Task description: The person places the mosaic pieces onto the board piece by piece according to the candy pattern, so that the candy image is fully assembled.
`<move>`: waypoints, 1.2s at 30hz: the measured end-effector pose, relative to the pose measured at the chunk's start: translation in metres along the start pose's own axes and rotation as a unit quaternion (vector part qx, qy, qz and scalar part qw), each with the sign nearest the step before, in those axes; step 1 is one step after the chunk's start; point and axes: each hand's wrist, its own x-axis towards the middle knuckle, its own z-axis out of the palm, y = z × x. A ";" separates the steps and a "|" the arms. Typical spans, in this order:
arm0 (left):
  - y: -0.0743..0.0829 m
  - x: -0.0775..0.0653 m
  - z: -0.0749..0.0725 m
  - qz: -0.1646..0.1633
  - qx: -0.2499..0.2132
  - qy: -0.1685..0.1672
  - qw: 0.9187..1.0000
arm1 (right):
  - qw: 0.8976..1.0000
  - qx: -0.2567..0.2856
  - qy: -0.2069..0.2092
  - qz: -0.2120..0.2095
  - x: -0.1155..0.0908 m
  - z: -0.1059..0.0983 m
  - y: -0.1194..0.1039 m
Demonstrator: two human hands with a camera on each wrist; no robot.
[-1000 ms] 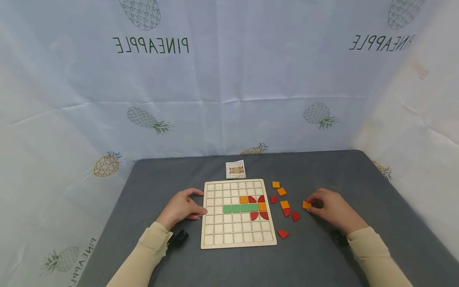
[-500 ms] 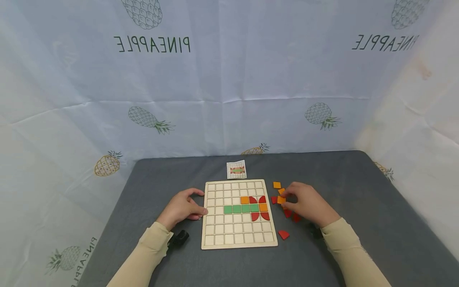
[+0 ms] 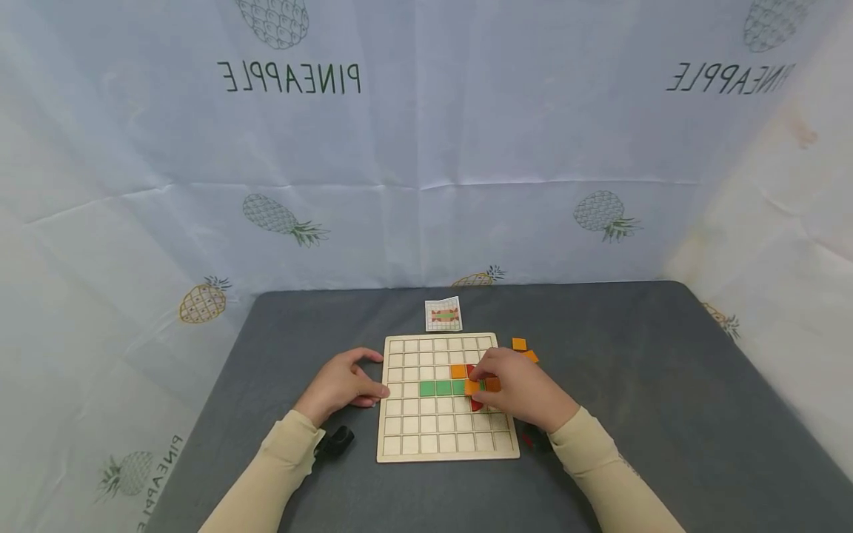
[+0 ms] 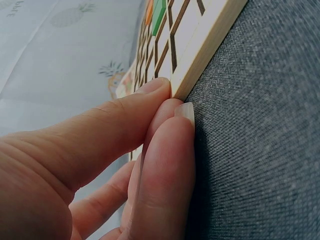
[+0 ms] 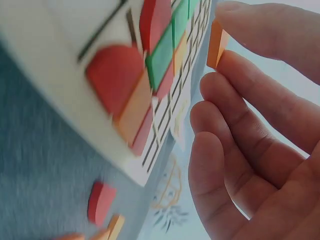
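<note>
My right hand [image 3: 523,389] pinches an orange square tile [image 5: 215,45] between thumb and index finger. It holds the tile just above the green row, apart from the wooden grid board [image 3: 411,445] in the right wrist view. My left hand [image 3: 340,385] grips the board's left edge, thumb at the rim and index fingertip against the side. Green square tiles [image 3: 427,388] form a row on the board. An orange tile [image 3: 458,371] lies above that row. Red rounded pieces [image 5: 115,75] flank its right end, partly hidden by my right hand in the head view.
A small printed pattern card [image 3: 443,314] lies behind the board. Loose orange tiles [image 3: 519,344] lie right of the board. A loose red piece [image 5: 100,202] shows beside it in the right wrist view. The grey table meets a pineapple-print cloth [image 3: 400,237] at the back.
My right hand has carried the orange tile leftward from the right side of the table, past the loose pieces, to over the board. My left hand stays at the board's edge.
</note>
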 end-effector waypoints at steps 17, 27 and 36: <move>0.001 -0.001 -0.001 -0.003 0.007 0.007 1.000 | 0.998 -0.045 -0.008 -0.046 0.003 0.018 -0.014; 0.002 0.000 0.000 -0.005 0.002 -0.001 1.000 | 0.998 -0.046 -0.012 -0.044 0.001 0.018 -0.016; 0.001 0.000 0.000 -0.003 -0.002 -0.001 1.000 | 0.998 -0.046 -0.013 -0.042 0.002 0.019 -0.015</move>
